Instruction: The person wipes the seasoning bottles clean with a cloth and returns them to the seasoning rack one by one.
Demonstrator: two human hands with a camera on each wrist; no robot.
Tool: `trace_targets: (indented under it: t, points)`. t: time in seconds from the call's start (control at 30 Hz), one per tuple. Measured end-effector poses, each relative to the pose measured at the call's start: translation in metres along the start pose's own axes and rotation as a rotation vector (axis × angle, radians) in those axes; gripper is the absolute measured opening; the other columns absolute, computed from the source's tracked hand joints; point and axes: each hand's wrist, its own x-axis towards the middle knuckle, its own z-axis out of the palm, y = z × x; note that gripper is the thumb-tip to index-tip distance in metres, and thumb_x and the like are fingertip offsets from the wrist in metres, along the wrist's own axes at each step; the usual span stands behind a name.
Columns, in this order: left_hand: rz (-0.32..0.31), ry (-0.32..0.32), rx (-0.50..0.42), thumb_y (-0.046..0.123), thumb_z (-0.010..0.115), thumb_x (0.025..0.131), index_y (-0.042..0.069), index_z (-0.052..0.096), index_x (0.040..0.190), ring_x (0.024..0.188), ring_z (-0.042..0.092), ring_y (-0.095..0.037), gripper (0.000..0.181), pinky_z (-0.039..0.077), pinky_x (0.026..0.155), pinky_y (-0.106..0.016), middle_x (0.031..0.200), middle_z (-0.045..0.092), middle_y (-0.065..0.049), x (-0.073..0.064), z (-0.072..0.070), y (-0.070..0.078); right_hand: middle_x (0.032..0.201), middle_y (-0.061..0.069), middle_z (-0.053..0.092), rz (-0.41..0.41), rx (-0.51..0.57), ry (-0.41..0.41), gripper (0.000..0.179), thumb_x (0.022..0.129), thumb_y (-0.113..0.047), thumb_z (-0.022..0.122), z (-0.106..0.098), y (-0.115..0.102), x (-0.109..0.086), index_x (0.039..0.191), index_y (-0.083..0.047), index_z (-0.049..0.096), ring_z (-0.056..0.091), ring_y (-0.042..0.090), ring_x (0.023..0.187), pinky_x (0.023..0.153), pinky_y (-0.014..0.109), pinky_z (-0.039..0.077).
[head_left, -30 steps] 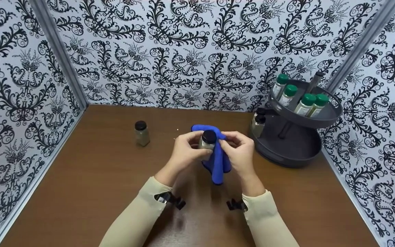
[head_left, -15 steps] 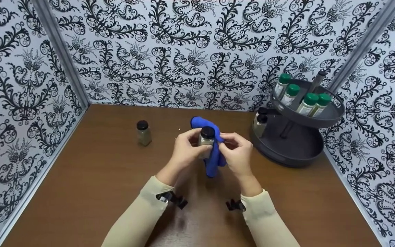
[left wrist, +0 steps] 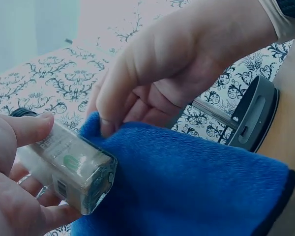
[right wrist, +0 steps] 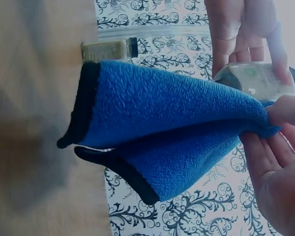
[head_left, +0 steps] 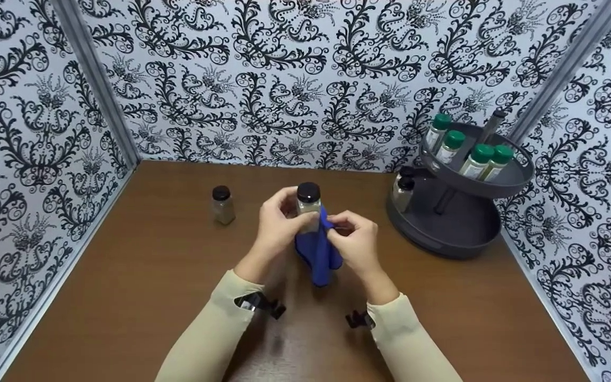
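At the head view's centre, the left hand (head_left: 278,223) grips the jar (head_left: 308,206) between thumb and fingers. Just right, the right hand (head_left: 357,241) pinches the cloth (head_left: 320,261).

Jar (left wrist: 73,160) in left hand (head_left: 278,223): clear, glossy, glass or plastic, can't tell; black lid (head_left: 308,191) smooth, shiny, plastic-looking. Cloth (left wrist: 187,182) in right hand (head_left: 357,241): matt, fuzzy pile, smoother fabric edging (right wrist: 83,108). Tabletop (head_left: 141,286) below both hands: wood-look, smooth, slight sheen. Tiered rack (head_left: 459,225) beyond right hand: smooth, mostly matt, post (head_left: 490,128) metal-looking. Sleeves (head_left: 199,334) behind hands: matt fabric.
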Motion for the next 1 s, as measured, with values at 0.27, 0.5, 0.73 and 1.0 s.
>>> trace_targets:
  t: [0.27,0.5,0.73,1.0]
  points:
    - [0.016,-0.039,0.026,0.0,0.089,0.077,-0.003,0.072,0.123,0.091,0.07,-0.017,0.049,0.058,0.082,-0.028,0.105,0.077,-0.019,-0.002,0.005,-0.006,0.088,0.019,0.08,-0.122,0.017,0.106,0.021,0.074,0.017,0.073,0.0,0.0,-0.005,0.086,0.001,0.081,0.076,0.012,0.077,0.069,0.025,0.064]
    - [0.004,-0.121,0.035,0.001,0.09,0.078,-0.002,0.072,0.125,0.094,0.072,-0.017,0.05,0.062,0.088,-0.03,0.107,0.078,-0.019,-0.007,0.019,-0.014,0.091,0.024,0.079,-0.173,0.086,0.189,0.022,0.075,0.022,0.073,-0.011,-0.011,0.002,0.087,0.005,0.08,0.077,0.01,0.079,0.071,0.023,0.063]
    - [-0.008,-0.158,0.054,0.005,0.088,0.078,0.0,0.072,0.126,0.099,0.072,-0.021,0.051,0.062,0.093,-0.037,0.109,0.077,-0.017,-0.011,0.023,-0.017,0.093,0.028,0.078,-0.2,0.155,0.233,0.015,0.078,0.019,0.076,-0.014,-0.018,0.004,0.09,0.009,0.079,0.078,0.012,0.081,0.072,0.026,0.064]
    - [-0.003,-0.171,0.069,0.007,0.089,0.078,0.002,0.073,0.126,0.101,0.073,-0.023,0.051,0.062,0.095,-0.039,0.111,0.078,-0.016,-0.012,0.025,-0.017,0.094,0.028,0.078,-0.241,0.143,0.236,0.016,0.08,0.019,0.076,-0.016,-0.015,0.002,0.092,0.008,0.078,0.078,0.012,0.082,0.071,0.027,0.065]
